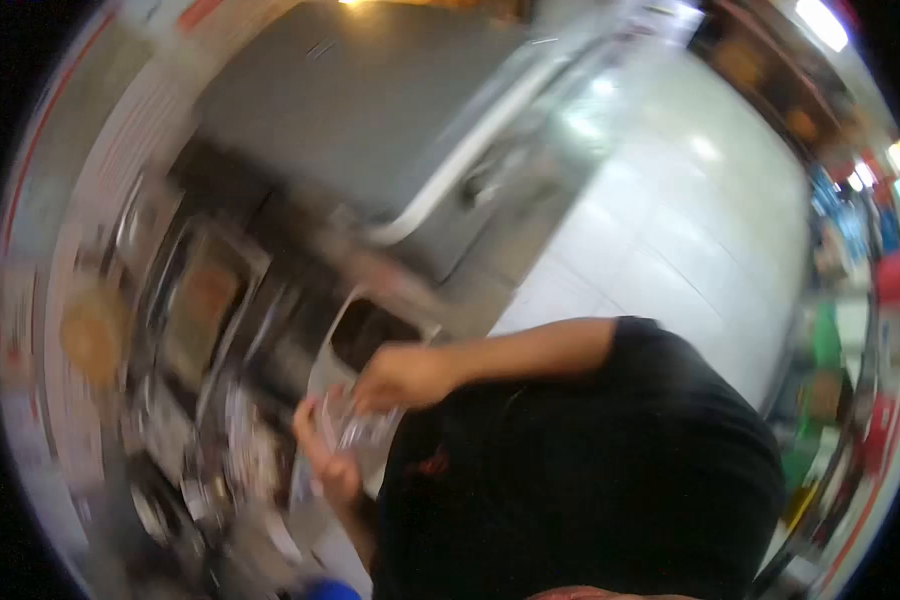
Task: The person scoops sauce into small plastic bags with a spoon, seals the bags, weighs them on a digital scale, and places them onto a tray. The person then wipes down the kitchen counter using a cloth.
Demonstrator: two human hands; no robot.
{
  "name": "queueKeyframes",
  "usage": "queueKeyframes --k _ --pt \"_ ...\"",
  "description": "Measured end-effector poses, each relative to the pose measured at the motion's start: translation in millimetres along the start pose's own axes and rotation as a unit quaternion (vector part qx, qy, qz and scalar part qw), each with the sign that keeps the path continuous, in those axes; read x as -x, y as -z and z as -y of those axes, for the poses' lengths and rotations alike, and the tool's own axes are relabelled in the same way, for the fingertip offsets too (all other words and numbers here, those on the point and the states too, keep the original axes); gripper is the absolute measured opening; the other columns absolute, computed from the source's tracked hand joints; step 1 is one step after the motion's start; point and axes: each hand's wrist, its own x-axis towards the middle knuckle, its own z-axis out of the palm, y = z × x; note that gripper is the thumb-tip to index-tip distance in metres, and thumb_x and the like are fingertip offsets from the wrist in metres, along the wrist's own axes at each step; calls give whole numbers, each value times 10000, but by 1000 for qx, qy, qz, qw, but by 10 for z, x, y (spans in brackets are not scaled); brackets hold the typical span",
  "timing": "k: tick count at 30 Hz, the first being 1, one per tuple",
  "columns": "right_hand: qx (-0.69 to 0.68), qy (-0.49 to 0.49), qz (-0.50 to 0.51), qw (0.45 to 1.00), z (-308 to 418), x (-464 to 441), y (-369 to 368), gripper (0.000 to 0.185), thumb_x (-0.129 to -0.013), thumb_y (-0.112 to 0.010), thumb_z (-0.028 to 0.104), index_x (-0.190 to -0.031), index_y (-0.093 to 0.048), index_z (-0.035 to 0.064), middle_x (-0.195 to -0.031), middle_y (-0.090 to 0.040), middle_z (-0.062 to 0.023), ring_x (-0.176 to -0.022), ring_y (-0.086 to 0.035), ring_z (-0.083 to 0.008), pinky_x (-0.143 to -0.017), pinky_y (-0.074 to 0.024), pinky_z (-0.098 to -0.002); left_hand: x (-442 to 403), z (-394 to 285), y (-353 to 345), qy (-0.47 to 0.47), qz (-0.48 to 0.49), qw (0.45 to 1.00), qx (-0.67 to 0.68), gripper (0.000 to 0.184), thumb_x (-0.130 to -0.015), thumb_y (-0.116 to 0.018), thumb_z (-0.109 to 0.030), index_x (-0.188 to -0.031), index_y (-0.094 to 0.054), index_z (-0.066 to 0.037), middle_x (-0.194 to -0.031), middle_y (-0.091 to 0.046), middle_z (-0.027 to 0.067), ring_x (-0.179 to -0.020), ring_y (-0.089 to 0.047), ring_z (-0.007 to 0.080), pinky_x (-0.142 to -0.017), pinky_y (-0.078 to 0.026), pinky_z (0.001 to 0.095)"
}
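In the head view, the left hand (330, 467) is holding a clear plastic piece (363, 433), the right hand (405, 377) is touching it, grip too blurred to tell, while a white dark-mouthed container (321, 374) is standing just beside and a broad grey flat panel (360, 110) is lying beyond.

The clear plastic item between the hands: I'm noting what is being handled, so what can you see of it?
The clear plastic item looks thin, see-through and shiny, with pale highlights. Blur hides its full outline, any markings, and whether it is a bag or a container. It sits in front of the black shirt. The left hand appears to hold it on one side; the right hand is at its upper part, though its grip is unclear.
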Motion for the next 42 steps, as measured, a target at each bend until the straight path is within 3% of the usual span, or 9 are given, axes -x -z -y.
queueKeyframes --k 5,7,13,18,23,26,31,37,42 --pt "39 -6 -2 999 77 29 172 178 -925 -609 160 -982 -675 5 -853 -665 -187 -788 -654 -367 -709 -507 -438 -18 8 -364 -44 -53 989 131 844 -835 -771 -331 -1444 -255 -58 -1352 -503 245 -1205 -549 329 -1019 -446 458" --pt "47 -80 51 994 107 -14 214 196 -871 -649 97 -1043 -658 3 -1046 -647 -203 -986 -640 -364 -830 -502 -430 -60 118 -365 -130 -54 985 100 717 -853 -758 -261 -1400 -337 -66 -1315 -543 221 -1202 -553 314 -1017 -441 453" --pt "236 131 -19 963 88 -119 162 395 -773 -684 23 -1148 -625 129 -1367 -472 -174 -1276 -458 -400 -1031 -409 -475 -97 -4 -209 -196 -53 885 -420 515 -741 -810 -274 -1154 -568 -83 -1173 -626 111 -1095 -592 310 -959 -412 446" --pt "287 60 87 952 83 -164 222 208 -760 -737 55 -952 -660 80 -1299 -527 -162 -1242 -501 -369 -1014 -430 -461 -3 -54 -152 -144 -33 865 -480 288 -721 -790 -348 -760 -658 -94 -1082 -659 54 -1083 -598 265 -939 -379 454" --pt "87 -1 30 996 -211 -58 62 172 -840 -717 164 -951 -648 51 -1171 -597 -149 -1067 -603 -345 -875 -500 -448 290 164 -33 -90 -38 893 -439 210 -769 -764 -264 -780 -650 -88 -1037 -685 57 -1043 -628 268 -894 -421 427" --pt "186 -221 -71 955 -558 -154 59 194 -845 -723 194 -958 -656 52 -986 -670 -172 -897 -669 -368 -773 -546 -442 380 246 67 -79 -87 897 -426 198 -779 -759 -226 -776 -628 -78 -1064 -700 68 -1016 -640 283 -871 -442 419" --pt "464 -307 153 817 -651 -289 -66 230 -834 -705 239 -945 -671 41 -887 -703 -185 -861 -706 -345 -744 -572 -444 449 418 103 -82 -164 900 -396 289 -732 -809 -264 -731 -586 -79 -1057 -706 82 -1008 -640 287 -866 -451 407" --pt "578 -223 210 756 -573 -231 150 157 -824 -628 120 -953 -666 40 -885 -673 -143 -783 -696 -321 -709 -566 -419 497 556 116 -36 -226 924 -306 399 -676 -886 -317 -780 -593 -66 -1053 -708 131 -1039 -645 278 -923 -480 365" --pt "627 -125 136 757 -491 -128 306 215 -834 -589 49 -1008 -709 90 -893 -647 -63 -748 -684 -253 -678 -563 -372 477 588 78 -36 -240 929 -279 659 -670 -886 -126 -1218 -536 -19 -1156 -655 162 -1050 -650 250 -932 -502 369"
